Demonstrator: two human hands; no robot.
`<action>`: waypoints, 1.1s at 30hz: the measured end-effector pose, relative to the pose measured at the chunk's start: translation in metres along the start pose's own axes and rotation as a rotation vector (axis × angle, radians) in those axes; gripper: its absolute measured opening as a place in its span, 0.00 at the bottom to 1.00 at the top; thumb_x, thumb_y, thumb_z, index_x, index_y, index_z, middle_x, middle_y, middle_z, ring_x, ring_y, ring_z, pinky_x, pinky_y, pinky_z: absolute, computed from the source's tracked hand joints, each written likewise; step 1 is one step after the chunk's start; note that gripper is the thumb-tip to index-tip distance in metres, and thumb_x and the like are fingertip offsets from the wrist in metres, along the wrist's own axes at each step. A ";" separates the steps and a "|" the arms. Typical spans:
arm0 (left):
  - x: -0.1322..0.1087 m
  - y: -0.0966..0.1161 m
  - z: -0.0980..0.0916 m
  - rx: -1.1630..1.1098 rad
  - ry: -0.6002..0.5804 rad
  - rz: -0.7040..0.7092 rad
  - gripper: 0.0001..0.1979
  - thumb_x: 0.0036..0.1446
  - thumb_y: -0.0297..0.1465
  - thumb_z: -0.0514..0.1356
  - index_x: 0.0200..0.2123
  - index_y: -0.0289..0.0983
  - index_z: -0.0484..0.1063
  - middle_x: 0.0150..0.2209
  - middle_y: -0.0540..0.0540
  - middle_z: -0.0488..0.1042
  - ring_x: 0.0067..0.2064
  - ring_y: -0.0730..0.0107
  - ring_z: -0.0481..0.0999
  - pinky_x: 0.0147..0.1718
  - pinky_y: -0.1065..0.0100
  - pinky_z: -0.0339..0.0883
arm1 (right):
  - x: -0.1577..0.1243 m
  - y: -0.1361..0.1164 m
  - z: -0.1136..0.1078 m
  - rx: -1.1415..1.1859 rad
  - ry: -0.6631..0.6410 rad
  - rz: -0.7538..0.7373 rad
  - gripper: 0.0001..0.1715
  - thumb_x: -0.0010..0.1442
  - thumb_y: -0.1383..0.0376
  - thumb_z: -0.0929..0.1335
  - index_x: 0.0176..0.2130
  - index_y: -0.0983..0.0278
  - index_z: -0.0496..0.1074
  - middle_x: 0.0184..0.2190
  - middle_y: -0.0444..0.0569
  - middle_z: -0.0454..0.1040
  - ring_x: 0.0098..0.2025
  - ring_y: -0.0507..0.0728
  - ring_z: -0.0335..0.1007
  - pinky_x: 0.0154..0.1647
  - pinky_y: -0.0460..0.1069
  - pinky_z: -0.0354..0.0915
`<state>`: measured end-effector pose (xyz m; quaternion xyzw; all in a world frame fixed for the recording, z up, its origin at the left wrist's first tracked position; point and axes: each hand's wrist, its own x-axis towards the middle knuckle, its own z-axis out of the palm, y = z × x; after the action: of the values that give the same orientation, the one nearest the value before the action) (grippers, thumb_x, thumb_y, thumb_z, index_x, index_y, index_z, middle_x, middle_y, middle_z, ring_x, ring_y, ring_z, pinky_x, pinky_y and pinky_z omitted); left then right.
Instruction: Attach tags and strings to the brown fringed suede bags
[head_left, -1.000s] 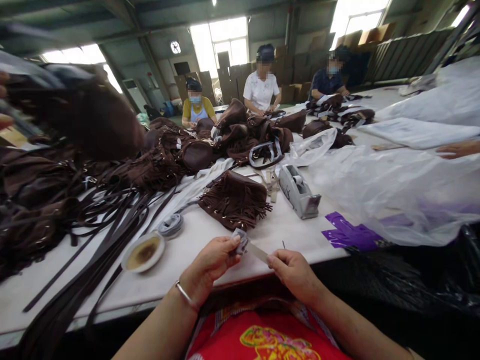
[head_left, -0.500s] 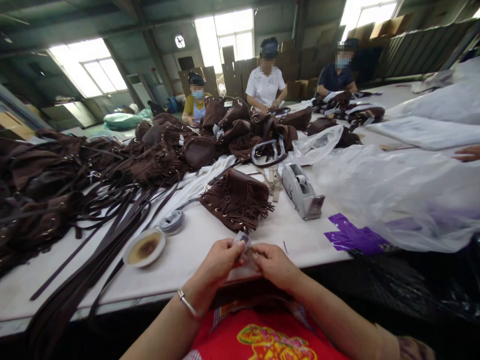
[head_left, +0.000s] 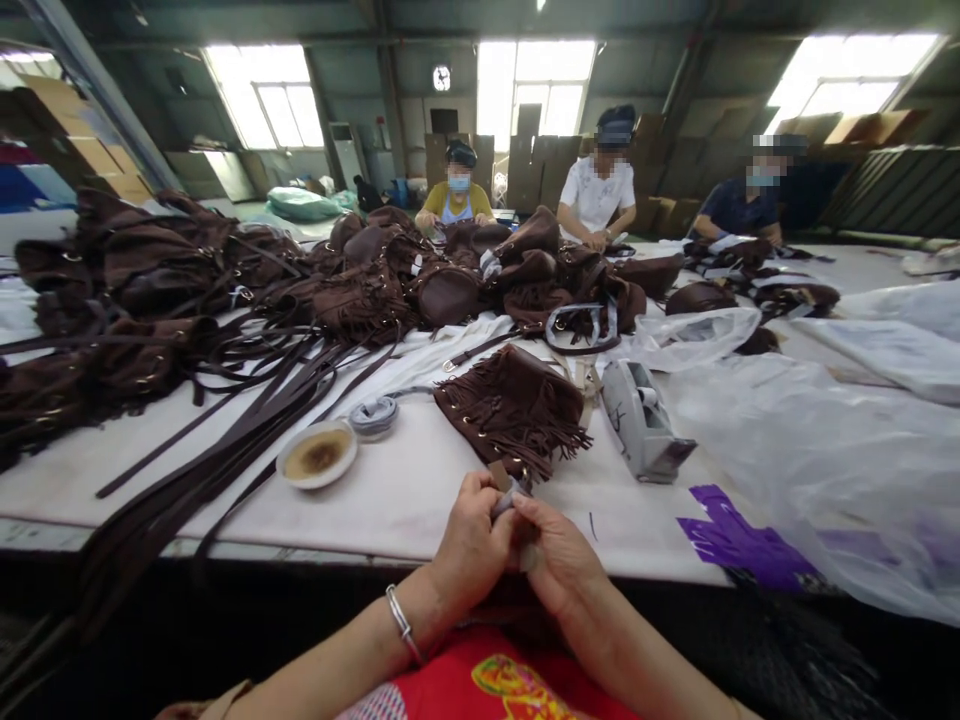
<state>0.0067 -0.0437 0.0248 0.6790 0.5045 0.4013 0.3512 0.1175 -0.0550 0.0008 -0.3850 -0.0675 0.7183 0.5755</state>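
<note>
At the table's front edge, my left hand [head_left: 476,540] and my right hand [head_left: 562,560] are closed close together. Both pinch a small greyish wrapped piece [head_left: 510,496], possibly plastic or tissue; its exact kind does not show. A tan tab [head_left: 499,474] sticks up by the left fingers. Just beyond my fingertips lies a dark brown fringed bag [head_left: 510,405] with gold eyelets, its lower tip almost at the held piece. Whether the two are joined, I cannot tell. My fingers cover most of what they hold.
A grey tape dispenser [head_left: 645,425] stands right of the bag. To the left are a shallow dish [head_left: 317,455], a coiled grey strip [head_left: 373,417] and long brown straps [head_left: 225,450]. Piled brown bags [head_left: 450,290] lie behind; plastic sheeting [head_left: 810,450] covers the right. Three people sit across.
The view has swung left, so things appear further right. My hands have drawn closer together around the greyish piece, and the tan tab now shows above the left fingers.
</note>
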 end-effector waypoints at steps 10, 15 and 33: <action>0.006 -0.007 -0.008 -0.066 -0.009 -0.272 0.10 0.47 0.36 0.66 0.26 0.35 0.75 0.31 0.47 0.75 0.35 0.64 0.73 0.36 0.68 0.63 | -0.001 0.001 0.007 0.019 0.051 0.021 0.10 0.45 0.66 0.76 0.31 0.67 0.77 0.30 0.47 0.80 0.33 0.55 0.74 0.38 0.49 0.71; 0.005 -0.005 -0.009 -0.133 -0.021 -0.232 0.08 0.49 0.35 0.64 0.28 0.35 0.75 0.28 0.49 0.73 0.33 0.67 0.71 0.33 0.71 0.61 | 0.002 -0.003 0.003 -0.032 0.004 0.052 0.09 0.48 0.65 0.75 0.31 0.67 0.76 0.28 0.46 0.78 0.28 0.53 0.72 0.31 0.47 0.69; 0.015 -0.019 -0.021 -0.276 -0.291 -0.475 0.15 0.44 0.40 0.64 0.21 0.35 0.67 0.19 0.56 0.59 0.23 0.76 0.57 0.22 0.72 0.48 | -0.046 -0.048 -0.027 -1.273 -0.463 -0.538 0.21 0.56 0.71 0.69 0.49 0.58 0.75 0.44 0.50 0.75 0.45 0.58 0.70 0.48 0.52 0.66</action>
<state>-0.0176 -0.0234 0.0197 0.5382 0.5343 0.2711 0.5928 0.1737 -0.0894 0.0300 -0.4533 -0.6845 0.4365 0.3680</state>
